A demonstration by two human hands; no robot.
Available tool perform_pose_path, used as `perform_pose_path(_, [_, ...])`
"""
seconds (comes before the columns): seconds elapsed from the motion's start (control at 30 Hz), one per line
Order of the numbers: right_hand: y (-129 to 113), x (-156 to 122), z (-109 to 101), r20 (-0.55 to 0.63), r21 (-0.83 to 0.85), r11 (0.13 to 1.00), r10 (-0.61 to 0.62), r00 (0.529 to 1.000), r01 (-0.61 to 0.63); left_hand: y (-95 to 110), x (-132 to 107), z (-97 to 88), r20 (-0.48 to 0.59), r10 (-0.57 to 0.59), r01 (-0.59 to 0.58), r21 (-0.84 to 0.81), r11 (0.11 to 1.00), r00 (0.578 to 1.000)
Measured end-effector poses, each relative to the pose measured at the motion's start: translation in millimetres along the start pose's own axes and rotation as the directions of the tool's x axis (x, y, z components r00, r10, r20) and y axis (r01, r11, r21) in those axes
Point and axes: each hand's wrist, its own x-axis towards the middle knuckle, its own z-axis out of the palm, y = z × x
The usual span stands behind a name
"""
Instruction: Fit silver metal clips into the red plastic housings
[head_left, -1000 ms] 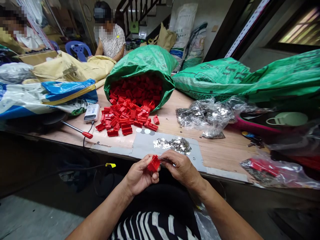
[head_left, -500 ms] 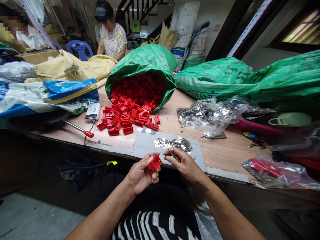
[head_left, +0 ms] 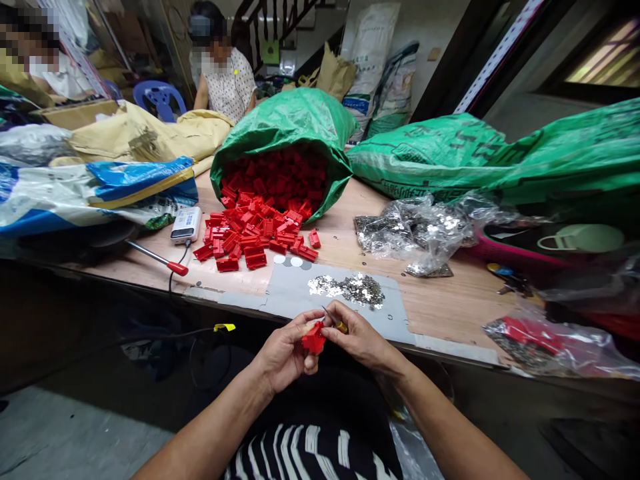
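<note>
Just off the table's front edge, my left hand (head_left: 287, 353) is closed round a small red plastic part (head_left: 313, 339). My right hand (head_left: 363, 340) grips a thin pointed tool with a yellow handle (head_left: 341, 327), its dark tip angled up to the left; the exact kind of tool is unclear. My right fingertips are at the side of the red part, and they partly hide it. Beyond my hands, small shiny metal pieces (head_left: 363, 290) lie in a pile on a grey mat (head_left: 287, 293).
A green sack (head_left: 300, 113) spills many red parts (head_left: 240, 233) onto the table. Left are a power bank (head_left: 185, 225) and a red-tipped lever (head_left: 177, 268). Bags of metal pieces (head_left: 415, 227) lie right, near a pale cup (head_left: 583, 239). A person (head_left: 227, 77) sits across the table.
My right hand has moved left to the red part, bringing the pointed tool with it. The red part has been turned in my left hand.
</note>
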Motion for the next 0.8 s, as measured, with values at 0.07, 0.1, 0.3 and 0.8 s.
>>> perform_pose_path(0.07, [1, 0, 0, -0.015, 0.033, 0.999, 0.013, 1.000, -0.012, -1, 1, 1.7, -0.022, 0.008, -0.007, 0.056, 0.998, 1.000])
perform_pose_path(0.1, [2, -1, 0, -0.026, 0.047, 0.999, 0.019, 0.999, -0.017, 0, 1, 2.4, -0.034, 0.023, -0.019, 0.110, 0.994, 0.999])
perform_pose_path(0.3, [9, -6, -6, -0.138, 0.128, 0.991, 0.065, 0.988, -0.047, 3, -2, 1.4, -0.022, 0.454, -0.312, 0.697, 0.645, 0.891])
perform_pose_path(0.8, [4, -3, 3, -0.146, 0.192, 0.979, 0.091, 0.985, -0.062, 2, -7, 7.4, 0.152, 0.693, -0.462, 0.839, 0.287, 0.705])
